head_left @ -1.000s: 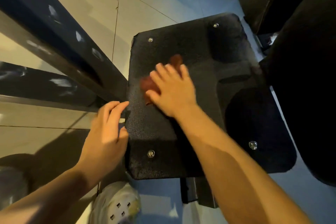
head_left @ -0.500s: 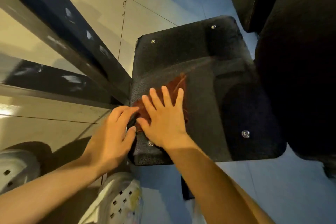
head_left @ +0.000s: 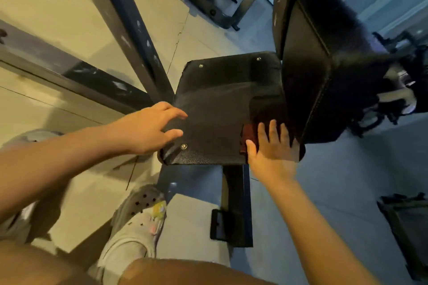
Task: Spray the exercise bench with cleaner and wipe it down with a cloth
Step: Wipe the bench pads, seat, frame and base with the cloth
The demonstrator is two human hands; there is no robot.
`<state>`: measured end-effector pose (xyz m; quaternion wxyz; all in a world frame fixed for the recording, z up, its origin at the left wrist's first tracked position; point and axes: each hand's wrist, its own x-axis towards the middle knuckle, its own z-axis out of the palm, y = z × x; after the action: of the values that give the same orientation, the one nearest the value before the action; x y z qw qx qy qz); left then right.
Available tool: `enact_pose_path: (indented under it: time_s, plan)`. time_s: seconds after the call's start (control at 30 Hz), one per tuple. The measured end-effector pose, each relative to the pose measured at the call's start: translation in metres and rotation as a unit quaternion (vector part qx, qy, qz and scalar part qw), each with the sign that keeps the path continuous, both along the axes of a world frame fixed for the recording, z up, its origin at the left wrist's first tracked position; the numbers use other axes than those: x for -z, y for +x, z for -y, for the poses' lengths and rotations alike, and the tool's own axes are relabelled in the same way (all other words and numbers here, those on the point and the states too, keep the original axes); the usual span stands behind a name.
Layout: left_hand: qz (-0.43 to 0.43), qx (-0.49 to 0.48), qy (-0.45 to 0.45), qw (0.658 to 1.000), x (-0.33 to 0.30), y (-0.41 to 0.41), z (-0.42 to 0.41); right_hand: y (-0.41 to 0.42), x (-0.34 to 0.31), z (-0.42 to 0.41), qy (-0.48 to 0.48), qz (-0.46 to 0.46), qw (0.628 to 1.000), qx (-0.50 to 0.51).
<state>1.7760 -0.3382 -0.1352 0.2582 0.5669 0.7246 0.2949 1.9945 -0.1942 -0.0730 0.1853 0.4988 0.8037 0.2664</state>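
At 6 o'clock, closest to us, we see our bare knee [head_left: 185,271] and our pale clog shoe [head_left: 134,229] on the tiled floor [head_left: 58,7]. Going up, our left hand [head_left: 148,129] sits at 9 o'clock on the near left corner of the black bench seat [head_left: 220,109]. Its fingers are bent a little and spread, and they hold nothing. Our right hand [head_left: 271,146] is at 3 o'clock on the seat's near right edge. Its fingers are straight and spread, and they press flat on the dark red cloth [head_left: 250,132]. The cloth lies on the seat, just under the black back pad [head_left: 305,90]. The back pad tilts up toward 1 o'clock. A dark metal frame bar [head_left: 129,28] runs away toward 11 o'clock.
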Motion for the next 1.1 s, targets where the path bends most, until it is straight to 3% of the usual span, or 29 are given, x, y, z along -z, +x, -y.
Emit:
enact_pose_path:
  time_s: [0.1, 0.2, 0.33, 0.5, 0.6, 0.8, 0.87, 0.97, 1.1]
  plan:
    - [-0.022, -0.013, 0.007, 1.000, -0.035, 0.006, 0.019, -0.008, 0.030, 0.028, -0.043, -0.012, 0.991, -0.129]
    - [-0.042, -0.015, -0.006, 0.999, -0.070, 0.020, 0.037, -0.010, 0.050, 0.039, -0.130, 0.047, 0.965, -0.221]
    - [-0.009, 0.050, -0.082, 0.995, -0.121, 0.046, 0.052, 0.035, 0.019, 0.013, -0.039, -0.019, 0.959, -0.281]
    - [-0.145, 0.115, -0.225, 0.957, -0.152, 0.091, 0.035, 0.089, -0.027, -0.027, 0.021, -0.105, 0.941, -0.321]
    - [-0.156, 0.089, -0.220, 0.959, -0.141, 0.120, 0.015, 0.088, -0.027, -0.025, 0.020, -0.110, 0.946, -0.306]
    - [0.082, -0.068, -0.129, 0.986, -0.066, 0.145, 0.013, 0.076, 0.000, -0.018, 0.036, -0.047, 0.938, -0.340]
    - [0.155, -0.156, -0.092, 0.971, -0.038, 0.143, 0.016, 0.061, 0.012, -0.009, 0.020, -0.032, 0.941, -0.336]
    - [0.281, -0.262, -0.028, 0.923, -0.008, 0.143, 0.021, 0.033, 0.039, 0.005, -0.032, -0.030, 0.933, -0.356]
    - [0.345, -0.286, 0.024, 0.894, 0.004, 0.131, 0.037, -0.008, 0.070, 0.030, -0.148, -0.042, 0.905, -0.397]
